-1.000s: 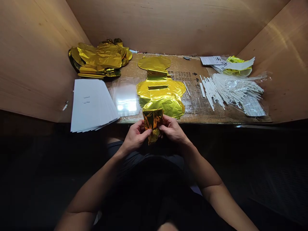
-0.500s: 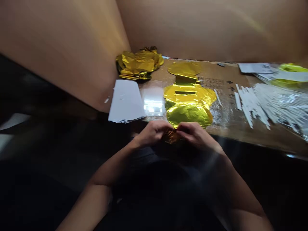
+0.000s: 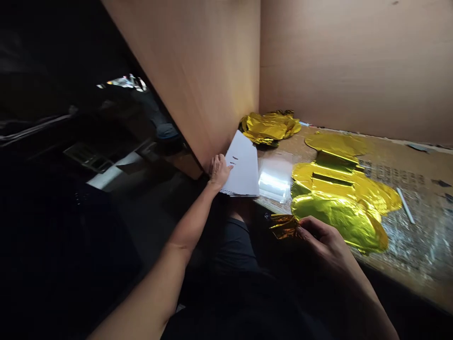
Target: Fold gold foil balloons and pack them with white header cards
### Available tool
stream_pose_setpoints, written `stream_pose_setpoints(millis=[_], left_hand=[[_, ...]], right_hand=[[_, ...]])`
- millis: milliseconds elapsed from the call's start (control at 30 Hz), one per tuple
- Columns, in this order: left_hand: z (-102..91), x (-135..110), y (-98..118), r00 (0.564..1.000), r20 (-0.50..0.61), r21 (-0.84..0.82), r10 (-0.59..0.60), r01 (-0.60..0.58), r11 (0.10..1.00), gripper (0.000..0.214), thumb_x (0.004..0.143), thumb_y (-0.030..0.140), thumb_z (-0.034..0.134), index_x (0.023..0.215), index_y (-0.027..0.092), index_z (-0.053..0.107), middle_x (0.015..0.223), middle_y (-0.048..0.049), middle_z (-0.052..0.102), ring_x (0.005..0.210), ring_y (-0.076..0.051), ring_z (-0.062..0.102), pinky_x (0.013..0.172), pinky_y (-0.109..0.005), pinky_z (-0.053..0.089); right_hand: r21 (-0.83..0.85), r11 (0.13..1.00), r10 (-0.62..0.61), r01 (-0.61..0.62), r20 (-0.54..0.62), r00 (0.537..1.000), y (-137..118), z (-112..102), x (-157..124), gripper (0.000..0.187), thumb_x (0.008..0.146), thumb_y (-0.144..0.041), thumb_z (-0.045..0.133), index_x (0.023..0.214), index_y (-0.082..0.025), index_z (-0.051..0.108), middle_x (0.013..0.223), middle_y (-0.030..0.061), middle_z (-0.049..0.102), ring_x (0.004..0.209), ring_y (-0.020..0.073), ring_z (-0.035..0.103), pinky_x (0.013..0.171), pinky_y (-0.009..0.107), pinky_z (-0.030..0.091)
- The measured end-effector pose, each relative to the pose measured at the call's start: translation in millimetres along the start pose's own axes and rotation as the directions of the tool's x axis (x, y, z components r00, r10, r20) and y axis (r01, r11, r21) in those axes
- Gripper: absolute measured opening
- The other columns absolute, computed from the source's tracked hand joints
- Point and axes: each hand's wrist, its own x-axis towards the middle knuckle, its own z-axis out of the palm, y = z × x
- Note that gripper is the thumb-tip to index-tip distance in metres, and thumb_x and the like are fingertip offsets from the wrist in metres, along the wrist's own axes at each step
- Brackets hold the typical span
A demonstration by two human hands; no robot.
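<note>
My left hand (image 3: pixel 219 171) is on the near edge of a stack of white paper sheets (image 3: pixel 243 166), with its fingers lying over the top sheet. My right hand (image 3: pixel 320 238) pinches a small folded piece of gold foil (image 3: pixel 283 225), which sticks out to the left of the fingers. That hand is just in front of a flat gold foil balloon (image 3: pixel 339 193) lying on the table. Farther back is a crumpled pile of gold foil balloons (image 3: pixel 269 127).
A clear plastic sheet (image 3: pixel 274 178) lies between the paper and the balloon. A white stick (image 3: pixel 405 205) lies on the cardboard-and-bubble-wrap tabletop (image 3: pixel 419 226). Wooden panels (image 3: pixel 198 80) rise at the left and back. A dark room lies beyond the left panel.
My view has swung left. My hands have parted: the left has left the foil and gone to the paper stack, while the right keeps the foil and has moved right.
</note>
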Motion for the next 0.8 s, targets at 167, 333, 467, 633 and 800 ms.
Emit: stream_pose_setpoints(millis=[167,333,467,633,800], left_hand=[[-31.1,-22.0,6.5,0.998,-0.058,-0.247,-0.03,0.014,0.969,0.024,0.098,0.036,0.066,0.082,0.021,0.055,0.078,-0.0035,0.066,0.074,-0.02,0.063,0.07,-0.031,0.047],[-10.9,-105.2,59.4,0.999,0.039,-0.775,0.008,0.025,0.632,0.044,0.09,0.06,0.078,0.084,0.022,0.056,0.074,0.0005,0.062,0.067,-0.015,0.058,0.063,-0.027,0.046],[0.5,-145.6,75.7,0.848,0.481,-0.853,0.225,0.392,0.345,0.069,0.071,0.079,0.084,0.108,0.022,0.071,0.093,-0.0105,0.077,0.09,-0.03,0.074,0.077,-0.041,0.059],[19.5,-125.6,72.5,0.457,0.829,-0.551,0.321,0.766,0.331,0.074,0.078,0.09,0.062,0.102,0.022,0.078,0.096,-0.0162,0.08,0.097,-0.042,0.077,0.076,-0.057,0.063],[35.9,-128.6,104.4,0.401,0.821,-0.565,0.407,0.678,0.471,0.048,0.074,0.062,0.088,0.094,0.019,0.079,0.082,-0.0112,0.078,0.079,-0.03,0.076,0.067,-0.041,0.064]], right_hand=[[0.293,0.955,-0.044,0.044,-0.007,0.999,-5.8,5.3,10.5,0.025,0.093,-0.052,0.073,0.091,-0.027,0.075,0.1,0.0115,0.074,0.083,0.0284,0.07,0.068,0.039,0.058],[0.365,0.909,-0.094,0.202,-0.292,0.952,-33.0,29.3,35.6,0.024,0.087,-0.046,0.08,0.084,-0.023,0.073,0.139,0.013,0.066,0.115,0.029,0.069,0.09,0.039,0.06],[0.269,0.961,0.005,0.072,-0.278,0.961,-33.5,24.9,43.2,0.027,0.087,-0.046,0.075,0.084,-0.019,0.07,0.08,0.0044,0.068,0.072,0.0182,0.062,0.07,0.032,0.054],[0.037,0.997,0.077,-0.07,-0.22,0.972,-28.2,-2.7,20.1,0.02,0.083,-0.035,0.071,0.074,-0.018,0.066,0.07,0.0012,0.065,0.063,0.0138,0.054,0.059,0.027,0.044],[-0.243,0.961,0.068,-0.128,-0.241,0.968,-25.1,-15.4,10.1,0.015,0.082,-0.024,0.067,0.069,-0.017,0.066,0.067,0.0021,0.064,0.066,0.0151,0.054,0.064,0.029,0.04]])
